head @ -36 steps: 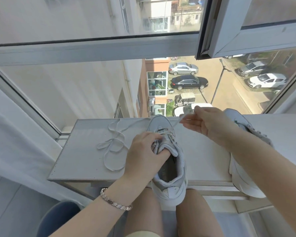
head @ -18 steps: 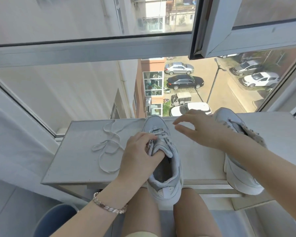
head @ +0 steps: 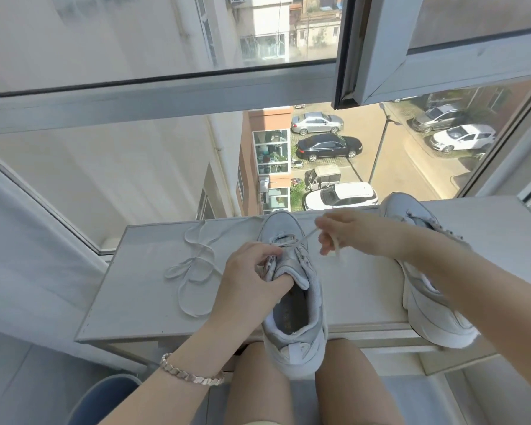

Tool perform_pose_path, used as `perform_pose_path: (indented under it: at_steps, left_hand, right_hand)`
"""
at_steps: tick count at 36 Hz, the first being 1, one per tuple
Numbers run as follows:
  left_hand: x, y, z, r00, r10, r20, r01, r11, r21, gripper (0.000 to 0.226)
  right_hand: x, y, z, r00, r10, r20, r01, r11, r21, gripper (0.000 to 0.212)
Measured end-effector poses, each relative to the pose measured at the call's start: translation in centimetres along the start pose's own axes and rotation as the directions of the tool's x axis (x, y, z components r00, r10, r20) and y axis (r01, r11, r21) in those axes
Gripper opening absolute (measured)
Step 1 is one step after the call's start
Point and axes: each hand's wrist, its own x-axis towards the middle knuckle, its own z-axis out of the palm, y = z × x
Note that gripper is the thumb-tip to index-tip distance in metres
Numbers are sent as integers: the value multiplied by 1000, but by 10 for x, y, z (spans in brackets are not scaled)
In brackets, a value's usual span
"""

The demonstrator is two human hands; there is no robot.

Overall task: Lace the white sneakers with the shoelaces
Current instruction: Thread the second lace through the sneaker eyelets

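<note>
A white sneaker [head: 301, 302] lies toe-away on the white window ledge [head: 154, 289], its heel over the near edge above my knees. My left hand [head: 249, 280] grips its tongue and left eyelet flap. My right hand [head: 350, 234] pinches the end of a white shoelace [head: 308, 234] that runs taut from the sneaker's front eyelets up to the right. A second white sneaker [head: 426, 289] lies to the right, partly hidden under my right forearm. The long rest of the lace [head: 193, 268] lies in loose loops on the ledge to the left.
Glass window panes stand right behind the ledge, with an opened sash [head: 411, 50] at upper right and a street with parked cars far below. A blue bin [head: 105, 397] sits on the floor at lower left. My bare knees are under the ledge's front edge.
My right hand let go of the lace with fingers spread half a second ago, then came back lower and pinched the lace end again. My left hand stayed on the sneaker.
</note>
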Motion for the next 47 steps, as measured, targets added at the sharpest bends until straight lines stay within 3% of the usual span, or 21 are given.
perform_pose_path:
  at_steps: [2,4,6,10,16,19,22,24,30,34,36,38,40,42,44,47]
  left_hand:
    - [0,-1,1,1000,-6,-6,6,1000,-3,31]
    - [0,-2,3,1000,-8,-18,8,1000,-2,31]
    - [0,-3,4,1000,-5,-28,6,1000,14,29]
    - [-1,-1,3,1000,-27,-12,28,999,40,31]
    - [1,21,-12,982,-105,156,121,988,-98,43]
    - [6,35,-12,987,-82,140,95,992,-87,36]
    - [14,44,-3,990,-48,135,49,999,-4,21]
    - [17,50,6,979,-30,200,23,999,35,14]
    - [22,62,26,916,59,398,-65,998,-1,34]
    - [23,68,24,906,124,406,-77,988,-131,10]
    - [24,68,23,938,117,326,-52,978,-202,21]
    - [27,66,20,975,49,215,23,948,-317,25]
    - [31,66,15,988,-51,149,113,887,-448,24]
    - [35,66,11,987,-90,131,145,847,-511,24]
    - [38,65,8,988,-78,134,135,860,-493,24]
    - [40,65,7,988,-78,135,132,879,-457,24]
  right_hand:
    - [-4,2,-17,980,17,-200,72,902,427,32]
    - [-10,3,-31,907,111,-406,217,702,678,32]
    - [-13,5,-37,829,187,-527,304,640,706,32]
    - [-14,11,-33,797,152,-584,327,705,629,30]
    - [-31,-8,-32,659,133,-740,566,561,605,29]
    - [-34,-17,-21,681,50,-731,568,594,570,32]
    - [-31,-21,-11,777,30,-629,489,599,633,29]
    - [-28,-23,-6,832,43,-553,442,551,708,27]
    - [-25,-33,-4,894,66,-443,402,320,858,33]
    - [-19,-36,-10,902,76,-425,402,208,891,34]
    - [-16,-33,-11,902,101,-420,381,271,884,40]
    - [-14,-26,-10,894,172,-414,302,449,841,41]
    - [-17,-17,-5,903,223,-366,131,669,731,36]
    - [-23,-8,3,948,168,-269,14,826,564,30]
    - [-31,-2,10,984,65,-164,7,915,403,28]
    - [-37,2,15,997,-56,-50,69,953,296,16]
